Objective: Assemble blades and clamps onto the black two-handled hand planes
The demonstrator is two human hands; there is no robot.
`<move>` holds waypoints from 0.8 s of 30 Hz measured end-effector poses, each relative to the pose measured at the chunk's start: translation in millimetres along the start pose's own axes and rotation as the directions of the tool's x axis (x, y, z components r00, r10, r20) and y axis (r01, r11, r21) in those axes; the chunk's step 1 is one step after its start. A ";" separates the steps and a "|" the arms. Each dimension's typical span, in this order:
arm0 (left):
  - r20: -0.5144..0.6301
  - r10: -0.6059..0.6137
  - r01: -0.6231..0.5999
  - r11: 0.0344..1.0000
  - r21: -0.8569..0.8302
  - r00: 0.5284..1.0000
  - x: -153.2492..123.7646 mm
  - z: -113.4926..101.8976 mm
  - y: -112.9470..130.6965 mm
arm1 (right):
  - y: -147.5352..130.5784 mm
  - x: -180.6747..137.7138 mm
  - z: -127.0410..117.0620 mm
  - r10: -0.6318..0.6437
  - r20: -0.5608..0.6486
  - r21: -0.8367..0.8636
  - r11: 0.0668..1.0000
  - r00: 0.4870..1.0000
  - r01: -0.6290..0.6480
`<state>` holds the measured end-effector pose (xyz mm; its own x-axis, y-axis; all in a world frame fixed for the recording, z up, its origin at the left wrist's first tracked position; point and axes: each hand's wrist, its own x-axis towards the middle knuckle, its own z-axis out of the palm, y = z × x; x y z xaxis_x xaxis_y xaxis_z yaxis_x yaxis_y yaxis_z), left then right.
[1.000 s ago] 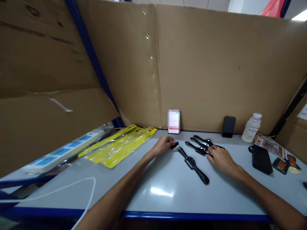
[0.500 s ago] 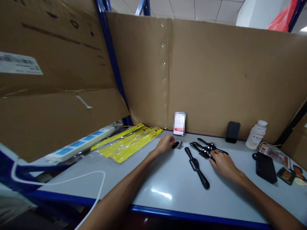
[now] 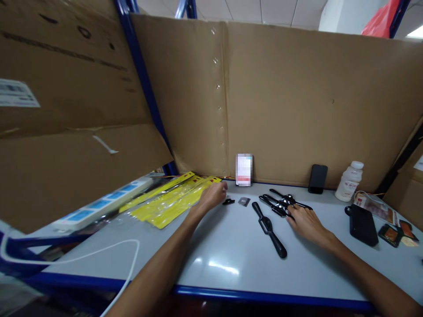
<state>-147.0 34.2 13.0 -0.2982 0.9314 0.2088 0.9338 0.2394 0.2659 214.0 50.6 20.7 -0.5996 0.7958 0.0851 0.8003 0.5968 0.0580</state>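
My left hand [image 3: 214, 194] is over the table beside the yellow packages. Its fingers curl away from view, so I cannot tell whether they hold anything. Right by it on the table lies a small black part [image 3: 228, 201], and a little further right a small grey packet [image 3: 244, 201]. My right hand [image 3: 307, 223] closes over the handle end of a black spokeshave [image 3: 279, 207] in a cluster of several, its fingers partly hiding them. One more black spokeshave [image 3: 276, 242] lies by itself, slanting across the table between my hands.
Yellow packages [image 3: 161, 211] in clear plastic lie left, beside a white power strip [image 3: 102, 204]. A lit phone [image 3: 243, 170] leans on the cardboard wall [image 3: 280, 97]. A dark phone [image 3: 317, 179], a white bottle [image 3: 349, 181] and a black case [image 3: 362, 225] stand or lie right.
My left hand has moved left, off the small black part and grey packet, which now lie apart on the table. The right hand stays at the spokeshaves. The view has shifted slightly.
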 end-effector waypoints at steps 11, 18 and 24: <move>-0.107 -0.042 0.045 0.998 0.034 0.993 -4.8 -16.7 11.3 | 1.2 0.4 2.3 -0.012 -0.024 0.008 1.000 1.000 0.012; -0.094 0.070 -0.066 0.997 0.040 0.993 -11.4 -14.7 24.0 | -2.3 -2.5 -1.2 -0.015 -0.007 0.004 1.000 1.000 0.015; -0.032 0.322 -0.323 0.946 -0.009 0.946 -30.7 4.6 56.8 | -3.0 -3.7 -2.7 -0.015 -0.002 0.026 1.000 1.000 0.015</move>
<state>-83.9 20.4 17.3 0.0127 0.9496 0.3131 0.9782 -0.0767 0.1930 213.8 45.7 22.9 -0.6112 0.7868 0.0861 0.7911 0.6108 0.0338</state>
